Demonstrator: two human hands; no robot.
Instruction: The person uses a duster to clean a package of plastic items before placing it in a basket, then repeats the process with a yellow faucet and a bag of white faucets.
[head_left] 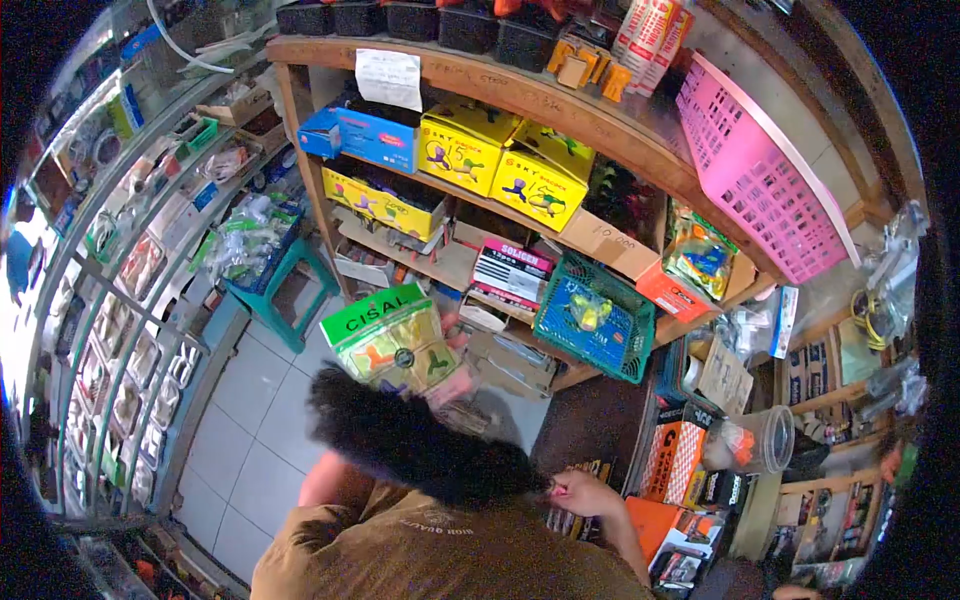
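Shop walls crowded with stock closed in a pale tiled floor (255, 400), and a tall wooden shelf unit (520, 100) filled the far side. Against the unit's right end leaned a pink slotted plastic basket (765, 190). On its upper shelf sat yellow cardboard boxes printed with fittings (500, 160), with a blue cardboard box (360, 135) left of them. A green plastic mesh basket (595, 320) hung tilted at the lower shelf's front edge.

Below the unit, a person in a brown shirt (430, 550) bent forward. In front of the unit's lower shelves, left of the green basket, a clear plastic pack with a green CISAL header card (390, 345) was held up. The left hand (452, 385), blurred, gripped its lower right corner with fingers closed around it. The right hand (585, 492) was low, beside orange cardboard boxes (670, 455) right of the unit's foot, fingers curled inward; I could not tell whether they gripped anything.
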